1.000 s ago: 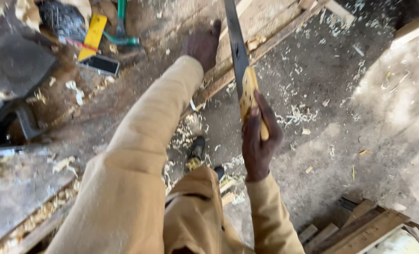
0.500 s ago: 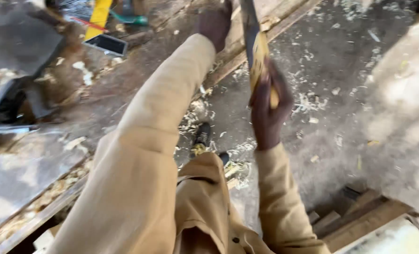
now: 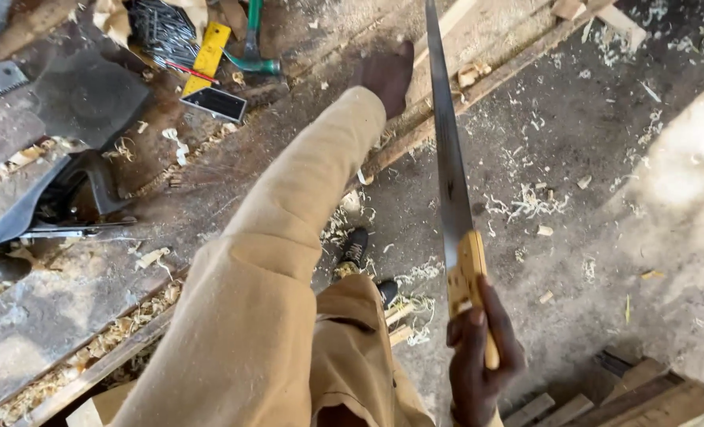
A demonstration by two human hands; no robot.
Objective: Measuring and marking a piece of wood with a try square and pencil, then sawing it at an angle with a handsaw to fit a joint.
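1. My right hand (image 3: 478, 356) has its grip wrapped around the wooden handle of a handsaw (image 3: 451, 182), whose blade runs up and away from the grip.
2. My left hand (image 3: 389, 73) lies beyond it, seemingly pressing flat on a wooden plank (image 3: 478, 35); I cannot tell its grip.
3. A green hammer (image 3: 253, 43) lies on the table (image 3: 67, 300), far left of the grip.

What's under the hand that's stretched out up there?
The left hand presses on a long wooden plank at the workbench edge. The patch of wood directly beneath the palm is covered.
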